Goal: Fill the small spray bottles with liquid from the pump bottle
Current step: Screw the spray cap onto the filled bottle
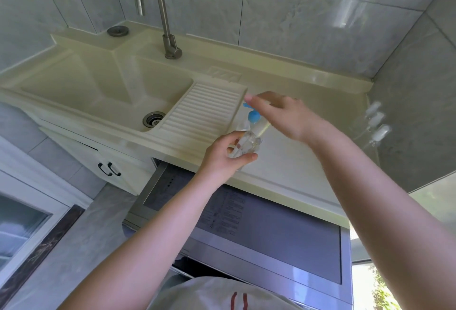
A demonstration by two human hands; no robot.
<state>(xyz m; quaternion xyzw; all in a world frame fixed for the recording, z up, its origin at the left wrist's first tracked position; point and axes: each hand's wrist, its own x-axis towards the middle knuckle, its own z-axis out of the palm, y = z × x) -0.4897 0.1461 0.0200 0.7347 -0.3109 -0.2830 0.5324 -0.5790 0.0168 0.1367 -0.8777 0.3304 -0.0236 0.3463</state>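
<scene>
Left hand [225,152] curled in a grip; right hand [283,114] stretched forward — fingers extended, palm down.

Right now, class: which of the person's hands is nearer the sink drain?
Left. The left hand holds a small clear bottle just right of the drain; the right hand reaches farther right.

Brushed-metal faucet [158,5]; glossy cream countertop [283,169]; clear plastic spray bottle [246,145]; glossy wall tiles [271,8].

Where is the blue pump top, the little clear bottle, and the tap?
blue pump top [253,115], head view, on its round blue collar below the spout.
little clear bottle [246,143], head view, on its clear body above the left hand's fingers.
tap [164,17], head view, on the upright steel pipe.
</scene>
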